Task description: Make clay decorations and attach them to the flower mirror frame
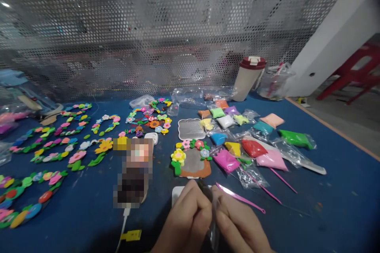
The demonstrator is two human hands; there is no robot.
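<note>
My left hand (187, 215) and my right hand (237, 218) are close together at the near edge of the table. Fingers of both are closed on a small clear plastic bag (214, 225), with something dark at its top; its contents are mostly hidden. Just beyond them lies a frame (194, 172) with a grey middle, a brown lower edge and clay flowers and leaves around it. A white object (177, 193) is partly covered by my left hand. Beside my right hand lies a pink modelling tool (240, 197).
Bags of coloured clay (253, 147) lie at the right, near a white strip (311, 165). At the left are clay-flower garlands (32, 209) and a blurred-out phone (135, 174) with a white cable (126, 213). A tumbler (247, 81) stands before the perforated metal panel (178, 47).
</note>
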